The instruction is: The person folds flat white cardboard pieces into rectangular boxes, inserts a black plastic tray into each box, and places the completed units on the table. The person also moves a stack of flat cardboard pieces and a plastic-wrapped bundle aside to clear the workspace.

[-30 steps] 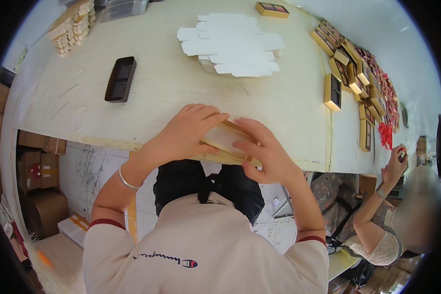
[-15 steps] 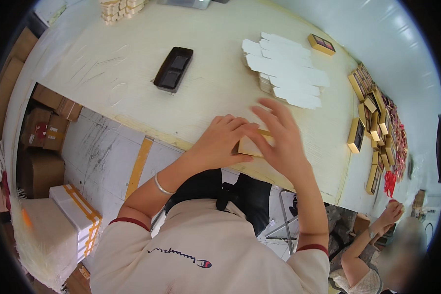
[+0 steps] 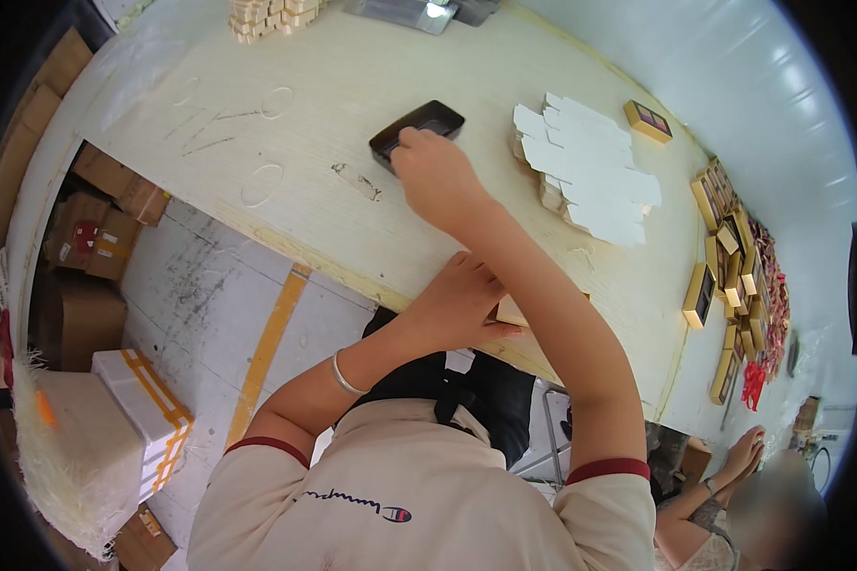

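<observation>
At the table's near edge my left hand (image 3: 459, 297) is closed around a small cream-and-gold box (image 3: 512, 311), which my right forearm partly covers. My right hand (image 3: 438, 176) reaches across to a black rectangular tray (image 3: 441, 116). Its fingers are curled together at the tray, over the near part of its inside. What the fingertips pinch is hidden by the hand. Right of the tray lies a pile of flat white folded cartons (image 3: 590, 167).
Several gold boxes (image 3: 733, 257) are heaped at the right beside red shredded filler (image 3: 776, 300). One gold box (image 3: 647, 121) with coloured squares lies at the far right. Cream blocks (image 3: 274, 14) are stacked at the far left. A co-worker's hands (image 3: 741, 457) show at lower right.
My right hand has left the small box and reached forward to the black tray. The tray has turned and shifted on the table. My left hand still holds the box.
</observation>
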